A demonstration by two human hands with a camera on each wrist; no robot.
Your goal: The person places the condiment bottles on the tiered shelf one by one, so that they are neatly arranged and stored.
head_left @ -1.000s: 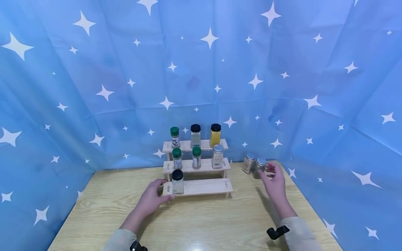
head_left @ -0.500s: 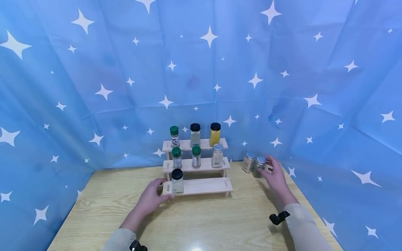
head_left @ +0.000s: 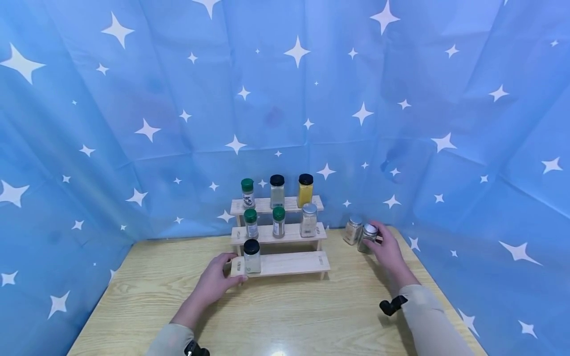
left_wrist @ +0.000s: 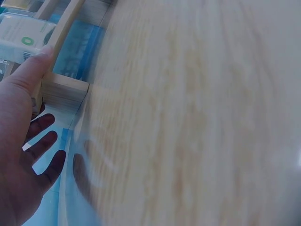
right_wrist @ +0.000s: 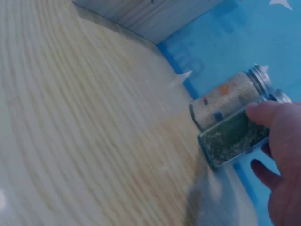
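My left hand (head_left: 213,281) pinches the left end of a three-tier wooden spice rack (head_left: 289,264), thumb at the front edge of its lowest tier. In the left wrist view, the thumb (left_wrist: 35,68) lies on the wood while the other fingers hang loosely beside the rack's end. Close to that hand stands a spice jar with a black lid (head_left: 252,258). On the right, my right hand (head_left: 387,249) grips a silver-lidded spice jar (right_wrist: 233,136) holding dark green flakes, thumb on its near side. A second silver-lidded jar with pale contents (right_wrist: 225,101) stands right beside it.
Three jars, including a yellow one (head_left: 305,192), stand on the top tier. The middle tier bears two green-lidded jars (head_left: 278,223) and a silver-lidded one (head_left: 308,221). A starred blue curtain (head_left: 276,99) rises behind the wooden table (head_left: 294,316).
My right hand has moved in from the right of the dark green jar and now closes its fingers and thumb on it. The left hand stays on the rack.
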